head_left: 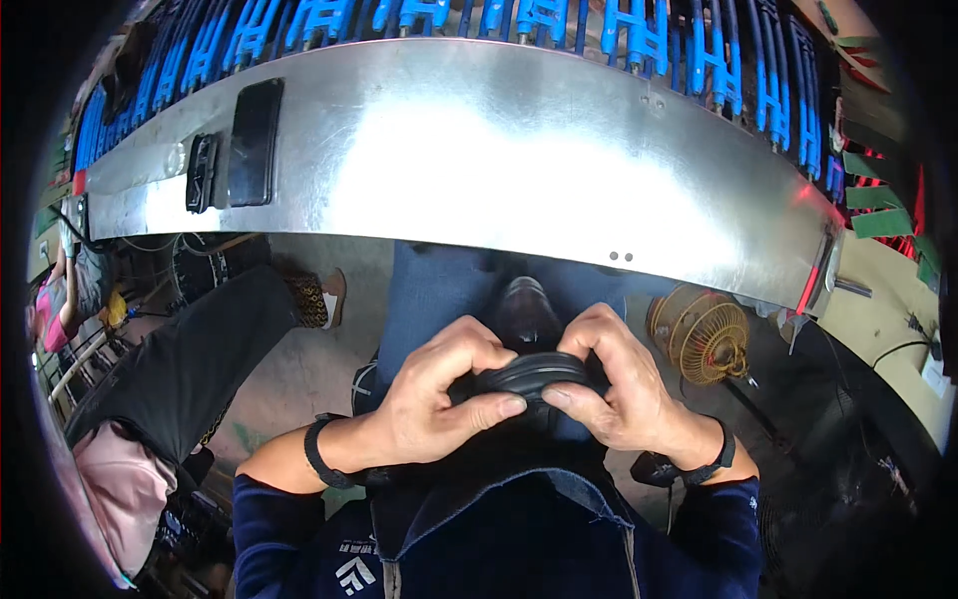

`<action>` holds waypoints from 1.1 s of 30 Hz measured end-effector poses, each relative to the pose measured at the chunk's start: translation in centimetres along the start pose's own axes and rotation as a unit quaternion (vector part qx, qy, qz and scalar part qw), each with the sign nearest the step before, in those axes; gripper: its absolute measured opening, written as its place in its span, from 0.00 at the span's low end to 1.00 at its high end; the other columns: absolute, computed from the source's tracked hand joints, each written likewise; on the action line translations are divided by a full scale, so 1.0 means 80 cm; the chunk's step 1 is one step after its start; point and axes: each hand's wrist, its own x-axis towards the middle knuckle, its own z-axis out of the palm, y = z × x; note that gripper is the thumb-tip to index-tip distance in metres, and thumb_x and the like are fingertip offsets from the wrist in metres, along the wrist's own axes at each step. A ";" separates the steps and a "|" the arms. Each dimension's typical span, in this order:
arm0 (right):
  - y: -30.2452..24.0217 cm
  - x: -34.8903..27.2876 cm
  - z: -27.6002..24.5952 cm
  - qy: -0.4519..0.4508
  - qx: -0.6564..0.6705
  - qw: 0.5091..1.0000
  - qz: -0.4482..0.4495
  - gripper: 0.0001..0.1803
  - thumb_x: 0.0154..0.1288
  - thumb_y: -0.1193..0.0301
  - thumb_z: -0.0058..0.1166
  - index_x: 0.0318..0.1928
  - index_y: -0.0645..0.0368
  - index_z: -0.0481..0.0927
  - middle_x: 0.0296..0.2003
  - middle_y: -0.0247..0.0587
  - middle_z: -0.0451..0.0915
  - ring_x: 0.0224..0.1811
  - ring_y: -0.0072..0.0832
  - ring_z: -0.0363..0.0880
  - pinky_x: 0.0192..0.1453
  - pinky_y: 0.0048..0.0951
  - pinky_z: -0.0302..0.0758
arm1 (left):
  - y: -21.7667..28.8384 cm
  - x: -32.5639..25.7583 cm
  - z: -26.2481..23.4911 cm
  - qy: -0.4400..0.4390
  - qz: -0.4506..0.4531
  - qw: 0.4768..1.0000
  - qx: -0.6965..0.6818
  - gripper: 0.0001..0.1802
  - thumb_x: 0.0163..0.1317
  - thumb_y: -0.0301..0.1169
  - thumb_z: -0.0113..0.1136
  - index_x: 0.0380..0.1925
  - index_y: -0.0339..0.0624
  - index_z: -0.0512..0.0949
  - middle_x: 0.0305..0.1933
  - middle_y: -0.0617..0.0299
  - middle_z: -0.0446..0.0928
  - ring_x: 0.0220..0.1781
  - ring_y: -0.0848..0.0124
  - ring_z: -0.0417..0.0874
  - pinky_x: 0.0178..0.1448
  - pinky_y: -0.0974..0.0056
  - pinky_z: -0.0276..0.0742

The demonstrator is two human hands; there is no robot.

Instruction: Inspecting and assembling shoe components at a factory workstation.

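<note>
My left hand (439, 384) and my right hand (619, 384) hold a black grooved round part (534, 372) between them, close to my body. It looks like a thick ring or disc seen edge-on; its exact kind I cannot make out. Both thumbs press on its near edge, tips a little apart, while the fingers curl round its far side and ends. Just beyond it is a dark, shiny rounded object (526, 311), partly hidden by the hands. A dark band circles each of my wrists.
A shiny metal table (449, 200) curves across in front. On its left lie a black phone (256, 142) and a small black object (202, 173). Blue metal racks (329, 20) line its far edge. A round caged fan (704, 334) stands right; another person's dark-trousered leg (190, 349) extends at left.
</note>
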 end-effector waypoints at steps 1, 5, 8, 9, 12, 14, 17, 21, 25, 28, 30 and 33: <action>0.005 0.007 0.000 0.000 -0.019 1.000 0.014 0.23 0.59 0.68 0.70 0.46 0.61 0.69 0.36 0.45 0.73 0.34 0.39 0.75 0.35 0.38 0.74 | -0.003 0.005 -0.004 -0.005 -0.013 1.000 0.007 0.16 0.58 0.28 0.73 0.42 0.34 0.78 0.39 0.56 0.77 0.40 0.67 0.77 0.40 0.63 0.72; 0.016 0.017 -0.002 -0.012 -0.061 0.997 0.051 0.24 0.61 0.67 0.69 0.48 0.61 0.68 0.37 0.48 0.72 0.33 0.41 0.76 0.33 0.40 0.75 | -0.011 0.018 -0.013 -0.019 -0.035 0.999 0.036 0.18 0.57 0.29 0.73 0.44 0.33 0.79 0.41 0.54 0.76 0.39 0.64 0.77 0.40 0.62 0.74; 0.019 0.016 0.003 -0.009 -0.081 0.994 0.067 0.27 0.58 0.66 0.72 0.49 0.61 0.67 0.39 0.48 0.70 0.34 0.42 0.76 0.33 0.40 0.76 | -0.007 0.020 -0.015 -0.037 -0.003 0.987 0.156 0.20 0.56 0.30 0.74 0.46 0.34 0.79 0.42 0.52 0.76 0.40 0.59 0.79 0.41 0.59 0.76; 0.019 0.019 0.001 0.026 -0.106 0.993 0.052 0.28 0.57 0.66 0.72 0.49 0.61 0.67 0.39 0.48 0.69 0.35 0.42 0.76 0.33 0.41 0.76 | -0.006 0.022 -0.020 -0.052 0.031 0.972 0.226 0.21 0.55 0.32 0.74 0.46 0.34 0.79 0.44 0.50 0.76 0.45 0.53 0.80 0.47 0.56 0.79; 0.017 0.013 0.012 0.058 -0.113 0.990 0.067 0.27 0.55 0.68 0.74 0.48 0.59 0.67 0.41 0.46 0.68 0.38 0.38 0.76 0.37 0.37 0.77 | -0.006 0.031 -0.024 -0.019 0.056 0.967 0.247 0.21 0.56 0.32 0.72 0.47 0.35 0.78 0.55 0.49 0.76 0.56 0.52 0.77 0.59 0.54 0.74; 0.029 0.002 0.026 0.114 0.022 0.983 0.142 0.25 0.55 0.72 0.72 0.48 0.57 0.69 0.43 0.41 0.69 0.43 0.33 0.75 0.46 0.34 0.75 | -0.019 0.032 -0.025 -0.048 0.040 0.987 0.145 0.19 0.58 0.30 0.69 0.48 0.37 0.79 0.57 0.52 0.78 0.55 0.54 0.78 0.58 0.56 0.73; 0.021 -0.024 0.025 0.067 0.240 0.964 0.092 0.36 0.56 0.64 0.72 0.62 0.60 0.69 0.59 0.49 0.68 0.68 0.38 0.64 0.70 0.39 0.65 | 0.013 -0.007 -0.015 -0.089 0.139 0.973 0.162 0.17 0.57 0.33 0.70 0.44 0.37 0.81 0.58 0.49 0.79 0.52 0.55 0.79 0.55 0.55 0.73; -0.038 -0.071 0.049 -0.055 0.233 0.970 -0.049 0.37 0.57 0.56 0.70 0.64 0.61 0.74 0.69 0.60 0.58 0.71 0.52 0.61 0.72 0.47 0.63 | 0.043 -0.070 0.025 -0.040 0.240 0.967 0.069 0.29 0.38 0.45 0.84 0.37 0.41 0.82 0.50 0.53 0.79 0.43 0.62 0.74 0.46 0.58 0.73; -0.047 -0.099 0.083 0.010 0.157 0.979 -0.126 0.26 0.61 0.59 0.63 0.57 0.59 0.79 0.66 0.65 0.59 0.67 0.53 0.65 0.70 0.49 0.66 | 0.035 -0.083 0.041 -0.142 0.159 0.976 0.033 0.57 0.36 0.43 0.82 0.67 0.33 0.65 0.75 0.35 0.48 0.78 0.38 0.51 0.78 0.43 0.54; -0.028 -0.108 0.110 0.089 0.137 0.975 -0.148 0.22 0.62 0.61 0.53 0.52 0.60 0.80 0.61 0.64 0.67 0.64 0.51 0.67 0.66 0.51 0.68 | -0.007 -0.085 0.051 -0.175 0.199 0.964 0.020 0.49 0.53 0.54 0.65 0.68 0.31 0.66 0.75 0.35 0.50 0.77 0.43 0.57 0.77 0.43 0.56; -0.018 -0.115 0.124 0.146 0.149 0.963 -0.173 0.22 0.63 0.60 0.49 0.52 0.60 0.80 0.58 0.63 0.70 0.63 0.50 0.68 0.66 0.51 0.67 | -0.007 -0.088 0.065 -0.137 0.195 0.971 0.011 0.40 0.63 0.54 0.54 0.65 0.31 0.70 0.74 0.38 0.55 0.73 0.45 0.63 0.75 0.45 0.59; -0.033 -0.125 0.130 0.163 0.105 0.964 -0.182 0.24 0.68 0.55 0.43 0.52 0.60 0.79 0.55 0.54 0.74 0.60 0.45 0.71 0.67 0.48 0.66 | 0.005 -0.104 0.081 -0.090 0.204 0.975 0.007 0.35 0.71 0.52 0.45 0.63 0.32 0.72 0.71 0.40 0.62 0.75 0.49 0.61 0.76 0.47 0.57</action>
